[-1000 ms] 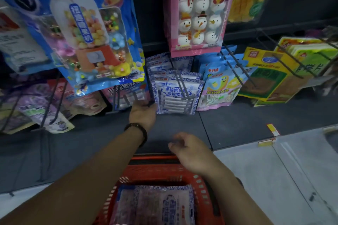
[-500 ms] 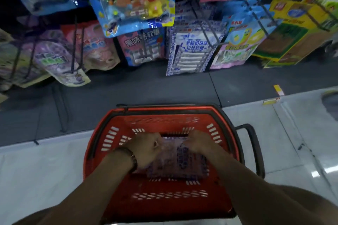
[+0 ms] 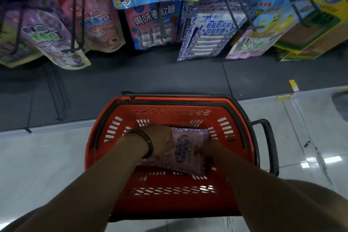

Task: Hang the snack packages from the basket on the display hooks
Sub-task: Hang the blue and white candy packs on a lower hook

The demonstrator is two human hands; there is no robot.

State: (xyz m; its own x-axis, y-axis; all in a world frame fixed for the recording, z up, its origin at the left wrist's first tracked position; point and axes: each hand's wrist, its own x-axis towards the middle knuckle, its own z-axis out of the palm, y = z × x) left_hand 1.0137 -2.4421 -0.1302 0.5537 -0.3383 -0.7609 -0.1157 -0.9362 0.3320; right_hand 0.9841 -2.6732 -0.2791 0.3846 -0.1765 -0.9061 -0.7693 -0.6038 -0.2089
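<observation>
A red plastic basket (image 3: 105, 137) stands on the pale tiled floor just below me. Inside it lie white snack packages with blue patterned borders (image 3: 188, 149). Both my hands are down in the basket. My left hand (image 3: 161, 141), with a dark bracelet at the wrist, grips the left edge of the top package. My right hand (image 3: 210, 149) holds its right side, the fingers partly hidden under the package. Matching blue-and-white packages (image 3: 205, 34) hang on a display hook (image 3: 234, 19) straight ahead.
More hooks carry a pink candy package (image 3: 150, 24), purple and pink pouches (image 3: 54, 36) at left, a blue-yellow bag (image 3: 263, 30) and yellow-green boxes (image 3: 316, 24) at right. A dark base shelf (image 3: 169, 73) runs below them. The basket's black handle (image 3: 267, 137) sticks out right.
My hands left the hanging packages and dropped into the basket. My view tilted down with them. Both hands now hold a package, which has tilted up a little.
</observation>
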